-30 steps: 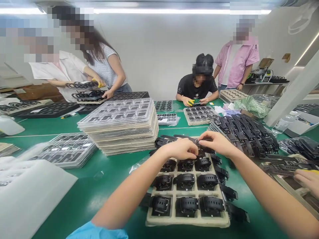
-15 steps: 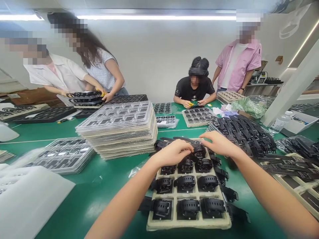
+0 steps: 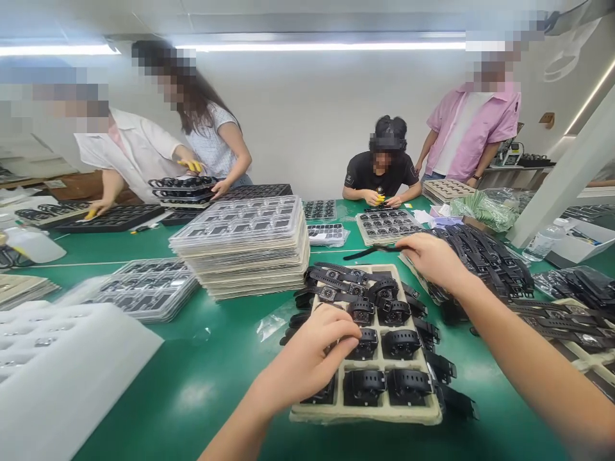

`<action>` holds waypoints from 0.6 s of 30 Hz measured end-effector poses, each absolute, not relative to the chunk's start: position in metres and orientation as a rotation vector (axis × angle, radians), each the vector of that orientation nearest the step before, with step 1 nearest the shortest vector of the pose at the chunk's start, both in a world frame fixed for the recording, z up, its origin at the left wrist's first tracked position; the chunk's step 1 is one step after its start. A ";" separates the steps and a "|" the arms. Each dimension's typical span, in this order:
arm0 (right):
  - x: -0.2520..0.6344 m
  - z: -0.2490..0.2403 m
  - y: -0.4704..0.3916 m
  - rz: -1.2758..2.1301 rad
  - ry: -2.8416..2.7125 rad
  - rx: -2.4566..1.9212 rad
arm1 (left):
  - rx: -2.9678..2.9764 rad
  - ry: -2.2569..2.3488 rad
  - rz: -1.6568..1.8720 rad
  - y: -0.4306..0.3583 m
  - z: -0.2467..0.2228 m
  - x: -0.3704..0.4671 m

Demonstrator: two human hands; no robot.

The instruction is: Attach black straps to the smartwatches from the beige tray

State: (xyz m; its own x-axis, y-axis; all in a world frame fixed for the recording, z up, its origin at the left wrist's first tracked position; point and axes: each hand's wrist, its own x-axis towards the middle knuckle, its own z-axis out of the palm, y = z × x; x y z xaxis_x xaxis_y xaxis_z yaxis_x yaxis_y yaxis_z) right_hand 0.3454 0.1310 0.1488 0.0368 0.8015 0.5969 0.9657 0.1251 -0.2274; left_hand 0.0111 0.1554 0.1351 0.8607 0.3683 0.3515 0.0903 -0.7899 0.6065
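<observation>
My right hand (image 3: 430,259) is closed around a black watch strap (image 3: 368,252), lifted above the far end of the tray, its free end pointing left. Whether a watch case hangs on it is hidden by my fingers. My left hand (image 3: 314,349) lies low over the left side of the beige tray (image 3: 365,415), its fingers curled and thumb close to them beside a black smartwatch (image 3: 368,346). What those fingertips hold, if anything, is hidden. Looped watches sit in the tray's compartments. Across its far end lie flat watches (image 3: 336,293), backs up.
A tall stack of trays (image 3: 245,256) stands left of my tray. A heap of black watches (image 3: 480,262) is at the right, near a plastic bottle (image 3: 545,240). White foam (image 3: 72,378) fills the near left. Several co-workers are across the green table (image 3: 202,390).
My right hand has lifted a black strap and moved slightly up and right. My left hand has come nearer, down the tray's left side. A co-worker's hands have parted from the stacked trays.
</observation>
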 end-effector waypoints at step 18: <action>0.230 0.106 -0.031 -0.083 -1.364 -1.142 | 0.861 0.215 0.746 0.065 0.097 0.073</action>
State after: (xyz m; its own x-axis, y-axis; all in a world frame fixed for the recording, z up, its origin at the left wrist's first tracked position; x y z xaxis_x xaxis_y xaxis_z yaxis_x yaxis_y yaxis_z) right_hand 0.2304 -0.0310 0.1056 0.2887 0.5479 0.7851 0.6390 0.5004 -0.5842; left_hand 0.0735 0.0646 0.0974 0.7311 0.6722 0.1172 -0.5071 0.4203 0.7524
